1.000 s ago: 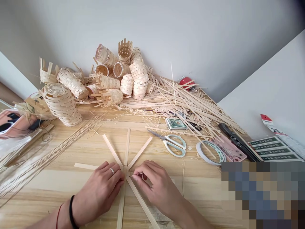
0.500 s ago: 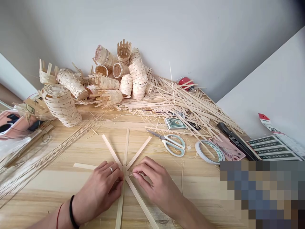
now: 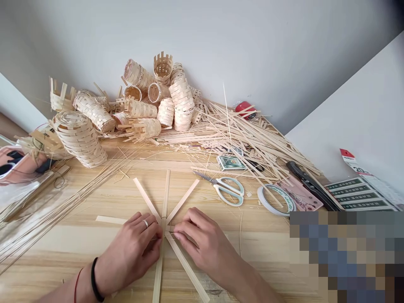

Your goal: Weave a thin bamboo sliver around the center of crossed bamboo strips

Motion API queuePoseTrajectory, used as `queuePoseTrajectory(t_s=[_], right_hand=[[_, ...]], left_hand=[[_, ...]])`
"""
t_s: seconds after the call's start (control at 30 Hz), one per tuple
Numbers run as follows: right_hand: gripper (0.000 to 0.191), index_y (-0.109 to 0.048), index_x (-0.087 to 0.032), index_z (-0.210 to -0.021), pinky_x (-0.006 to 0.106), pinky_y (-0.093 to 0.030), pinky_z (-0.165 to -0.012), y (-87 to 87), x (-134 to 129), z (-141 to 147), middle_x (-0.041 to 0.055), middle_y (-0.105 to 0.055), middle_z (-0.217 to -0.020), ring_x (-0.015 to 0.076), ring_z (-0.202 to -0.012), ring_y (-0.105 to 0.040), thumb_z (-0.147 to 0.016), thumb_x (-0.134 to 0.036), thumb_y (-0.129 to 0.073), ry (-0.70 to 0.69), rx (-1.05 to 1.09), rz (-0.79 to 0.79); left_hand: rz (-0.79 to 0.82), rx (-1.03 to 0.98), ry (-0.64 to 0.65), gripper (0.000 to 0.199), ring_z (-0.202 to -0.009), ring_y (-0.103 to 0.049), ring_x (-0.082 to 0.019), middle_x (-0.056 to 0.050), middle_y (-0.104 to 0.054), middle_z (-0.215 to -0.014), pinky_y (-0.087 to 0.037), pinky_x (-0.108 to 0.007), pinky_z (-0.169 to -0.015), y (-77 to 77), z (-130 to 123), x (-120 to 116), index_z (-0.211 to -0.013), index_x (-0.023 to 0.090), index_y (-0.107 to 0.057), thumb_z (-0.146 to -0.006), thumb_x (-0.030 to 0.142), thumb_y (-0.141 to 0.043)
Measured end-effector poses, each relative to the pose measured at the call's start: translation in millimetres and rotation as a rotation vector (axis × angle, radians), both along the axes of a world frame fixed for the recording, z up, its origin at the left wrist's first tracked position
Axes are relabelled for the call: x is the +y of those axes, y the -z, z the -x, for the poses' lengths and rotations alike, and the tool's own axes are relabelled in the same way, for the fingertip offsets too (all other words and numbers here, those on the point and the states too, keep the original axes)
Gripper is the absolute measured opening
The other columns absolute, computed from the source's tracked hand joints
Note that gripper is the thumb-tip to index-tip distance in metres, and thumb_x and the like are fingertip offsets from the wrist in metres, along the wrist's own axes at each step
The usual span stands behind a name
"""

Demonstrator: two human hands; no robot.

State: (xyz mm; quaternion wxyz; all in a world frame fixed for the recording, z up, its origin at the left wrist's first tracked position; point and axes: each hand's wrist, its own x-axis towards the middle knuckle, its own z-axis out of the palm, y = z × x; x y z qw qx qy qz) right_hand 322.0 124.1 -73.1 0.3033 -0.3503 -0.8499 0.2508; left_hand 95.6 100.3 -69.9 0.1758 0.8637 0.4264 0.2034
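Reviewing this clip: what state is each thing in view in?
Pale crossed bamboo strips: fanned in a star, not yet woven.
Left hand: curled over the crossing, holding it.
Right hand: fingertips at the crossing.
White-handled steel scissors: shut, lying flat.
Woven bamboo cylinder: on its side.

White walls (image 3: pixel 202 29) meet behind a wooden table (image 3: pixel 271 256).

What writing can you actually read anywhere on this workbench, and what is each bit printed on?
"20": printed on the white tag with a red tip; its smaller print is too small to read.
Lettering on the white tape roll: too blurred to read.
Print on the green-striped sheet: too small to read.
Print on the green card box: too small to read.
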Motion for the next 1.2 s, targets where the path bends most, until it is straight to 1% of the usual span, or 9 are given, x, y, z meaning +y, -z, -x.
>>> queuePoseTrajectory(t_s=[0.33,0.47,0.6,0.7,0.8,0.93,1.03,1.1,1.2], right_hand=[[0.015,-0.062,-0.022,-0.092,0.035,-0.056,-0.077,-6.0,1,-1,0.0043,-0.061,-0.093,0.0197,-0.086,-0.063,-0.096,-0.007,-0.059,0.032,0.067,0.048],[0.009,-0.063,-0.021,-0.103,0.036,-0.052,-0.083,-4.7,0,-2,0.0049,-0.065,-0.099,0.0211,-0.093,-0.062,-0.097,-0.013,-0.063,-0.018,0.030,0.083],[0.019,-0.062,-0.020,-0.102,0.037,-0.046,-0.082,0.1,-2,0,0.0024,-0.068,-0.092,0.0209,-0.084,-0.060,-0.091,-0.022,-0.077,-0.055,-0.067,0.058],[0.020,-0.062,-0.019,-0.099,0.034,-0.042,-0.079,4.2,-4,4,-0.0004,-0.066,-0.084,0.0184,-0.077,-0.058,-0.089,-0.016,-0.079,-0.048,-0.083,0.049],[0.016,-0.062,-0.019,-0.094,0.032,-0.041,-0.077,8.2,-5,7,-0.0007,-0.066,-0.083,0.0168,-0.075,-0.057,-0.090,-0.006,-0.071,-0.044,-0.051,0.028],[0.015,-0.061,-0.019,-0.087,0.032,-0.040,-0.075,12.0,-4,7,-0.0003,-0.066,-0.082,0.0165,-0.074,-0.057,-0.094,-0.006,-0.065,-0.037,-0.023,0.023],[0.016,-0.062,-0.019,-0.086,0.031,-0.040,-0.074,13.3,-4,6,-0.0005,-0.065,-0.081,0.0162,-0.074,-0.057,-0.093,-0.005,-0.066,-0.023,-0.004,0.040],[0.016,-0.062,-0.019,-0.086,0.030,-0.039,-0.073,13.7,-3,5,-0.0008,-0.064,-0.079,0.0157,-0.072,-0.056,-0.092,-0.004,-0.066,-0.017,0.000,0.052],[0.017,-0.061,-0.019,-0.085,0.029,-0.039,-0.072,13.7,-3,5,-0.0006,-0.063,-0.079,0.0155,-0.071,-0.055,-0.092,-0.004,-0.066,-0.022,0.005,0.065]], left_hand=[[0.014,0.010,-0.007,0.016,-0.075,-0.055,-0.021,-0.002,-0.062,-0.084,-0.039,-0.035,-0.072,0.9,2,-1,-0.090,0.021,-0.055,-0.095,0.007,-0.048],[0.006,0.020,-0.014,0.015,-0.076,-0.057,-0.021,-0.002,-0.063,-0.084,-0.039,-0.035,-0.072,2.3,2,-1,-0.090,0.021,-0.055,-0.098,0.009,-0.049],[-0.010,0.017,-0.010,0.015,-0.076,-0.057,-0.021,-0.002,-0.063,-0.084,-0.039,-0.034,-0.072,3.7,2,0,-0.089,0.021,-0.055,-0.099,0.010,-0.051],[-0.032,0.022,-0.002,0.015,-0.075,-0.057,-0.021,-0.001,-0.063,-0.083,-0.039,-0.034,-0.071,5.4,1,1,-0.090,0.021,-0.055,-0.099,0.010,-0.052],[-0.035,0.039,0.005,0.016,-0.073,-0.057,-0.021,0.000,-0.063,-0.082,-0.039,-0.035,-0.071,6.4,0,0,-0.089,0.022,-0.053,-0.100,0.010,-0.052],[-0.011,0.003,-0.019,0.008,-0.077,-0.060,-0.021,0.000,-0.064,-0.087,-0.042,-0.035,-0.074,2.6,0,-1,-0.104,0.023,-0.054,-0.101,0.016,-0.055],[0.006,-0.053,-0.075,0.018,-0.077,-0.060,-0.020,0.000,-0.061,-0.087,-0.044,-0.034,-0.074,-4.1,4,-3,-0.119,0.022,-0.050,-0.101,0.019,-0.052],[0.007,-0.069,-0.106,0.015,-0.076,-0.059,-0.020,0.000,-0.059,-0.086,-0.043,-0.034,-0.074,-8.1,6,-3,-0.116,0.022,-0.050,-0.101,0.018,-0.049],[0.026,-0.050,-0.074,0.008,-0.077,-0.056,-0.020,-0.001,-0.059,-0.087,-0.042,-0.034,-0.074,-10.7,8,-1,-0.097,0.022,-0.052,-0.101,0.016,-0.047]])
